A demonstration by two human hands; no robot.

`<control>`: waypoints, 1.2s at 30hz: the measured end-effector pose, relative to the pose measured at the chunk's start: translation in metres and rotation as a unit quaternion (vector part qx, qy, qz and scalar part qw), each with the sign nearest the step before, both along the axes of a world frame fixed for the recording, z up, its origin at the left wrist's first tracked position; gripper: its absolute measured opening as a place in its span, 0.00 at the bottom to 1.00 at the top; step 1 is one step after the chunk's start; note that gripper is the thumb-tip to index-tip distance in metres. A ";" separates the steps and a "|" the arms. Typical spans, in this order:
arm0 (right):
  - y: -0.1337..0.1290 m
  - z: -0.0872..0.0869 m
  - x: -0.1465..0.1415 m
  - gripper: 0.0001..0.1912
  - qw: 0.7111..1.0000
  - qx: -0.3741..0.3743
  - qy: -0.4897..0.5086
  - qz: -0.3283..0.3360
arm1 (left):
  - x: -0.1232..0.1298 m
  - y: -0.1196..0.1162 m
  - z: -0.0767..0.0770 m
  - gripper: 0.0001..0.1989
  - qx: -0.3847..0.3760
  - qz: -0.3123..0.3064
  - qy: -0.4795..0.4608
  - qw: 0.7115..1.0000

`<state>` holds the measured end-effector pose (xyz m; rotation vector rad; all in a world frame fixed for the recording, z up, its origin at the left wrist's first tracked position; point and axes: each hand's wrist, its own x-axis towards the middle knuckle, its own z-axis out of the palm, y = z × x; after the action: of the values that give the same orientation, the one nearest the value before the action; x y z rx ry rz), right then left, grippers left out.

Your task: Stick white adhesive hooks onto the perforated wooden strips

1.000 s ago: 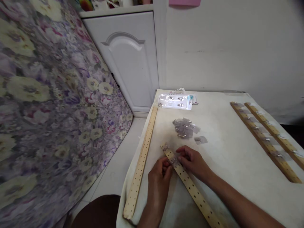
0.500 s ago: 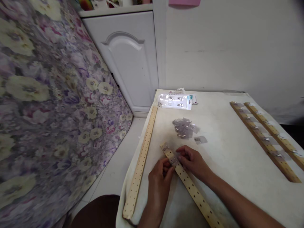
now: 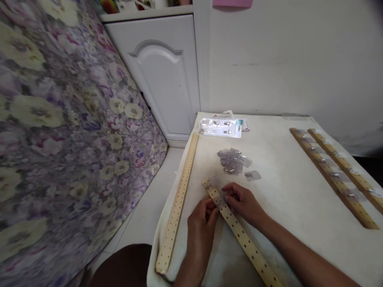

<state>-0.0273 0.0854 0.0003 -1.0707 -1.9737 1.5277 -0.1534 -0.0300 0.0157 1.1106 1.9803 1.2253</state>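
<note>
Left hand and right hand curl at opposite edges of the perforated strip, pinch indeterminable; beyond them, a blister pack containing hooks lies near the counter's far edge.

Beside the middle perforated wooden strip, whose near end the frame crops, I can't make out my left hand's curled fingertips. Beyond it, the pile of hooks on clear squares overlaps too much for me to count.
</note>
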 end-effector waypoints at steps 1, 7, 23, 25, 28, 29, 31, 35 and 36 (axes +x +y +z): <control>0.000 0.000 0.000 0.09 1.000 0.002 -0.002 -0.001 | 0.000 0.000 0.000 0.09 0.000 0.000 0.000 1.000; 0.000 0.000 0.001 0.09 1.000 -0.003 0.003 -0.003 | 0.000 -0.001 0.003 0.09 0.004 -0.001 0.019 1.000; 0.000 0.002 0.001 0.09 1.000 -0.022 0.013 -0.008 | 0.000 -0.016 -0.013 0.15 0.054 -0.057 0.212 0.974; 0.000 0.001 0.001 0.09 1.000 -0.017 0.011 -0.008 | 0.000 -0.016 -0.017 0.16 0.061 -0.058 0.225 0.971; 0.000 0.000 0.001 0.09 1.000 -0.015 0.012 -0.010 | 0.000 -0.016 -0.019 0.17 0.062 -0.057 0.234 0.969; 0.000 0.000 0.001 0.09 1.000 -0.017 0.011 -0.010 | 0.000 -0.016 -0.019 0.17 0.060 -0.056 0.234 0.969; 0.000 0.000 0.001 0.09 1.000 -0.022 0.011 -0.010 | 0.000 -0.015 -0.017 0.17 0.056 -0.059 0.230 0.970; -0.001 0.003 0.001 0.09 0.999 -0.035 0.016 -0.009 | -0.001 -0.015 -0.017 0.17 0.055 -0.063 0.231 0.969; -0.001 0.003 0.001 0.09 0.999 -0.037 0.017 -0.008 | -0.001 -0.015 -0.017 0.17 0.054 -0.063 0.232 0.969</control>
<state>-0.0263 0.0846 0.0035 -1.0810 -1.8941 1.6114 -0.1544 -0.0452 -0.0011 1.6757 2.1475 1.0870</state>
